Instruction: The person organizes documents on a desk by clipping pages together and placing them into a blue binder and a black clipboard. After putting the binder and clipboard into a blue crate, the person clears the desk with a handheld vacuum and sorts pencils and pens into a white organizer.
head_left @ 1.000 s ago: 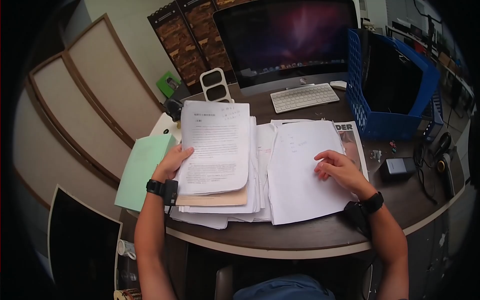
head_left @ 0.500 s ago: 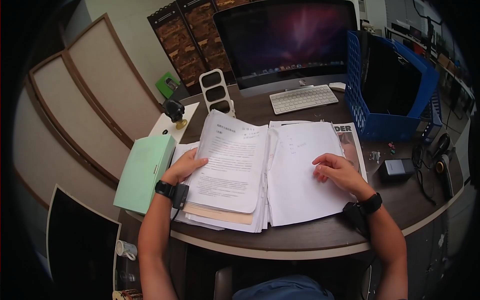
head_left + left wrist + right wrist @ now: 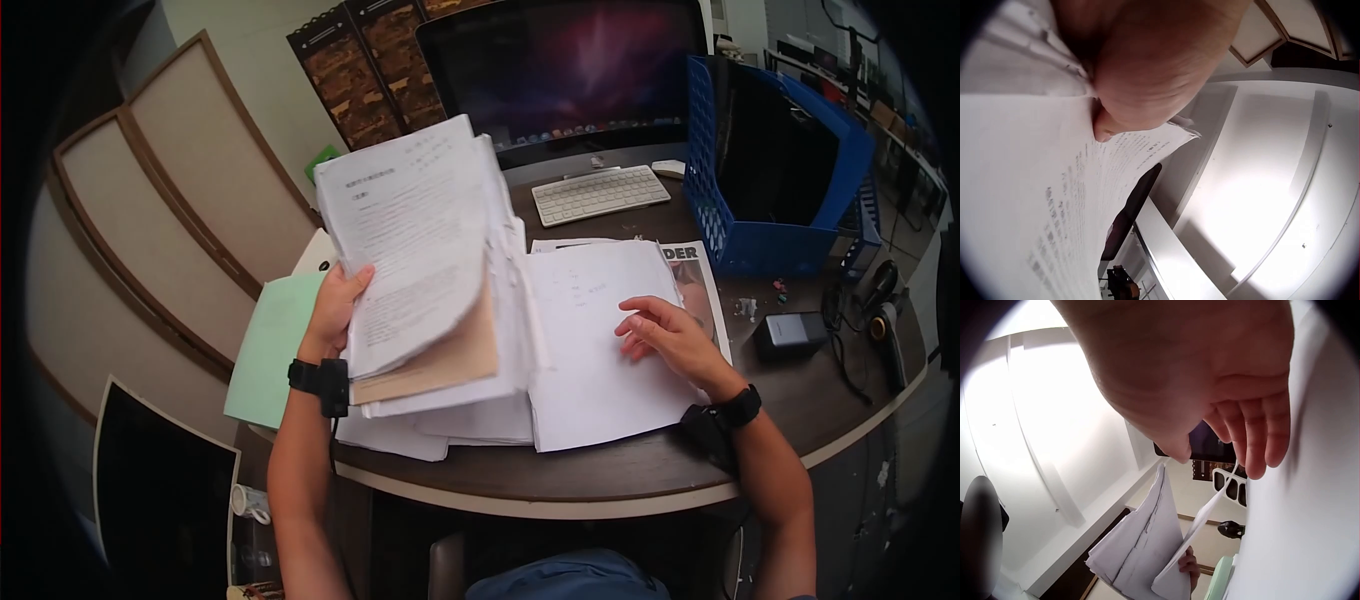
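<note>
My left hand (image 3: pixel 338 305) grips a thick stack of printed papers (image 3: pixel 410 235) by its left edge, thumb on the top page. The stack is raised and tilted, its pages fanning at the right, with a tan sheet (image 3: pixel 430 368) showing beneath the top pages. In the left wrist view the thumb (image 3: pixel 1105 128) presses on the printed page (image 3: pixel 1041 187). My right hand (image 3: pixel 675 345) stays over a pile of white paper (image 3: pixel 590 395) with faint handwriting, fingers loosely bent and holding nothing. More loose sheets (image 3: pixel 400 435) lie under the raised stack.
A green file box (image 3: pixel 270 345) stands left of the papers. Behind are a keyboard (image 3: pixel 600 194), a mouse (image 3: pixel 669 168) and a monitor (image 3: pixel 560 80). A blue file rack (image 3: pixel 780 245), a small dark box (image 3: pixel 790 335) and cables are at right. A magazine (image 3: pixel 705 285) lies partly under the white pile.
The left hand first brought the stack down and right, then lifted it up and left, and its pages now spread and curl. The right hand has barely moved.
</note>
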The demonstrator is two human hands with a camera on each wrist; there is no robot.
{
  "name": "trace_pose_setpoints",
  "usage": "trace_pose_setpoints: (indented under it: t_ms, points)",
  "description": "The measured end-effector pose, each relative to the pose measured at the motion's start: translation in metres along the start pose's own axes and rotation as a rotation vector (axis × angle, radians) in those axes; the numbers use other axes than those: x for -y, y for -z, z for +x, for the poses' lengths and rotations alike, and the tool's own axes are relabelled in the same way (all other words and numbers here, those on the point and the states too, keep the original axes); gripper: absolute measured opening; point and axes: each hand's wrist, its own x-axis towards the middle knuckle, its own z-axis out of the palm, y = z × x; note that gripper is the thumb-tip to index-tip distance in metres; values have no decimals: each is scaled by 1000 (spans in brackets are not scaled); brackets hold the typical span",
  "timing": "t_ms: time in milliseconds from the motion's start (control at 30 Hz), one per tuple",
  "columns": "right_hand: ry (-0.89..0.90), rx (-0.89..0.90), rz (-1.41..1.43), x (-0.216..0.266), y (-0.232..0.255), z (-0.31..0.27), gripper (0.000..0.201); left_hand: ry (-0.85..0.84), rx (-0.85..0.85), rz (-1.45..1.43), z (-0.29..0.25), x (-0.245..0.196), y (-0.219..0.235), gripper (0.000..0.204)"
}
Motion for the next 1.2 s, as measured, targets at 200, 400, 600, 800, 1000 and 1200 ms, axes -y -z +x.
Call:
trace_pose_setpoints:
  t_ms: [200, 400, 600, 800, 1000, 1200]
  points:
    - [-227, 92, 404, 2, -15, -4, 44, 189, 185, 121, -9, 22, -89, 40]
    - [-276, 45, 375, 0, -16, -3, 43, 426, 280, 172, -12, 48, -104, 45]
    - [-186, 154, 85, -16, -9, 1, 47, 307, 239, 258, -21, 43, -114, 49]
    - [-44, -165, -68, -7, -4, 1, 67, 72, 217, 104, -21, 9, -115, 47]
    - [-43, 50, 673, 13, -11, -10, 68, 56, 230, 29, -29, 8, -132, 49]
    - [205, -133, 390, 20, -4, -14, 38, -97, 243, 104, -29, 4, -160, 51]
